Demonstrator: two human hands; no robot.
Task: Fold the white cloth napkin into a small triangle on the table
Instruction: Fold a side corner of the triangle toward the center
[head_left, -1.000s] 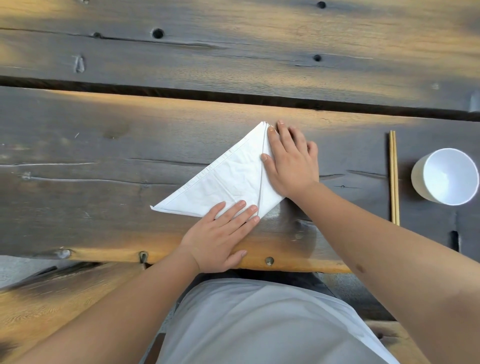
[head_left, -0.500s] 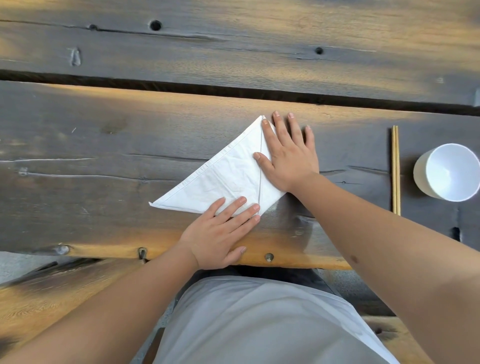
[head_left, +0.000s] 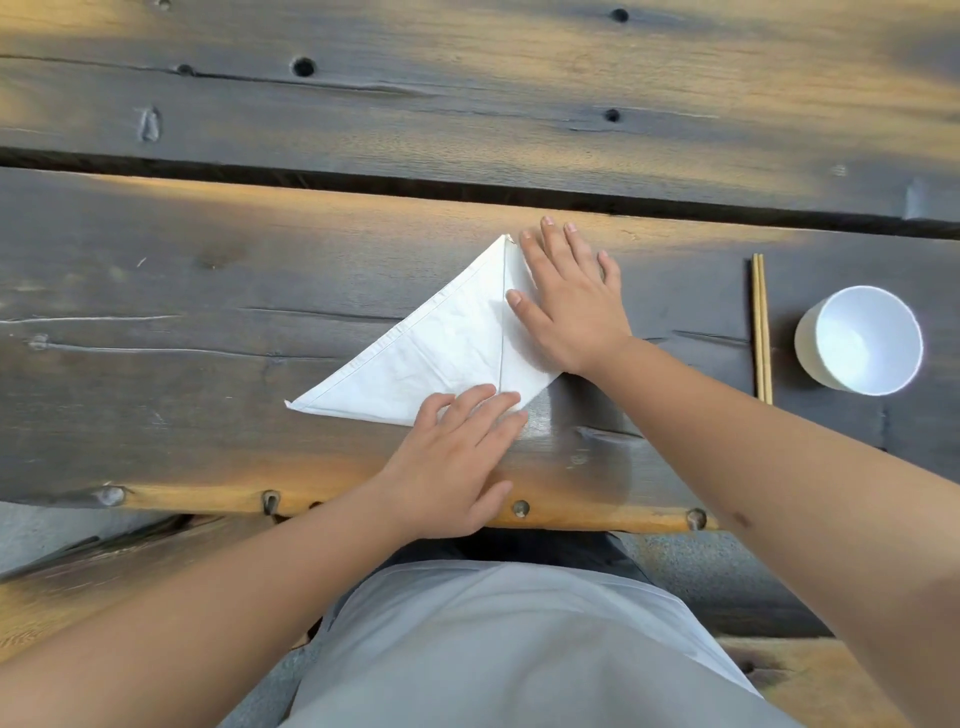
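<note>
The white cloth napkin (head_left: 436, 358) lies flat on the dark wooden table (head_left: 208, 291), folded into a triangle with its right corner turned over along a straight vertical edge. My right hand (head_left: 569, 301) lies flat, fingers spread, on that turned-over right flap, fingertips past the top corner. My left hand (head_left: 457, 457) rests palm down with its fingertips pressing the napkin's lower edge near the fold line. Neither hand grips the cloth.
A pair of wooden chopsticks (head_left: 761, 327) lies upright to the right of the napkin. A white cup (head_left: 862, 340) stands beyond them. A dark gap (head_left: 467, 184) runs between the table planks behind the napkin. The table's near edge (head_left: 571, 514) is just below my left hand.
My right hand has slid up and to the right along the folded flap and spread flatter. My left hand has stayed pressing the lower edge.
</note>
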